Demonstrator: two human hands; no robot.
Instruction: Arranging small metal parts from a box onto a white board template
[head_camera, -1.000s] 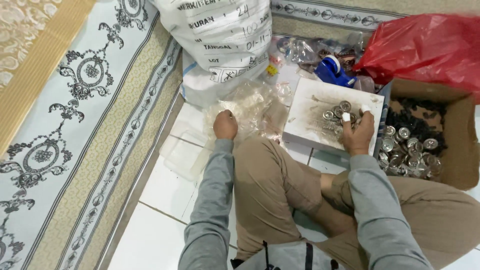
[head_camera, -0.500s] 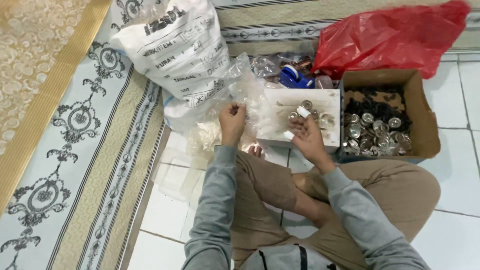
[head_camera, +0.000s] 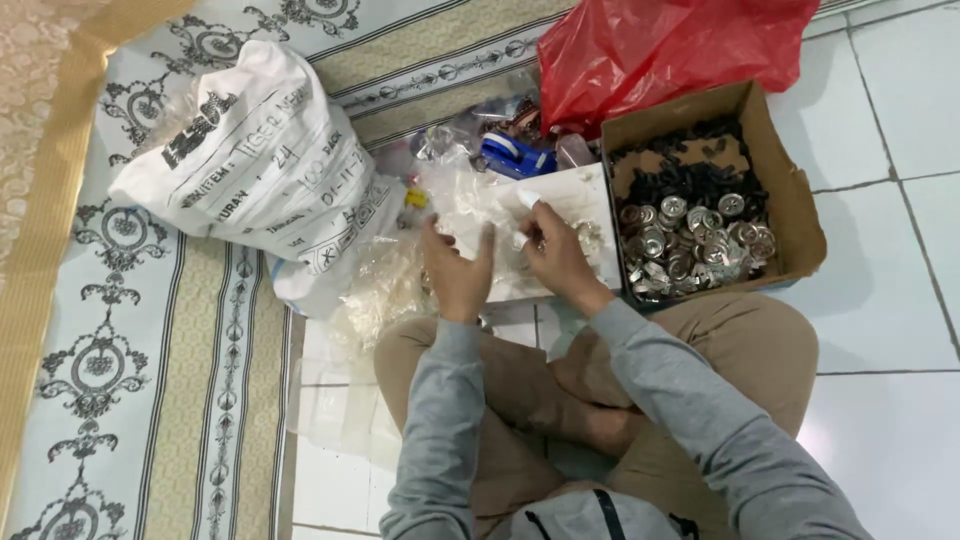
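I sit cross-legged on a white tiled floor. My left hand (head_camera: 458, 270) and my right hand (head_camera: 555, 250) are raised side by side, both gripping a small clear plastic bag (head_camera: 500, 212) between them. Behind the hands lies a shallow white box (head_camera: 590, 195) with a few small round silver metal parts in it. What the bag contains is hidden by the fingers.
A cardboard box (head_camera: 790, 200) at right holds several silver round parts and black pieces. A red plastic bag (head_camera: 670, 45) lies behind it. A big white printed sack (head_camera: 250, 170) stands at left on a patterned carpet (head_camera: 100, 380). Loose clear bags (head_camera: 385, 290) and a blue tape dispenser (head_camera: 515, 155) lie nearby.
My right hand left the silver parts in the white box and came over to the left hand. Both hands now hold a clear bag together. The view shifted left.
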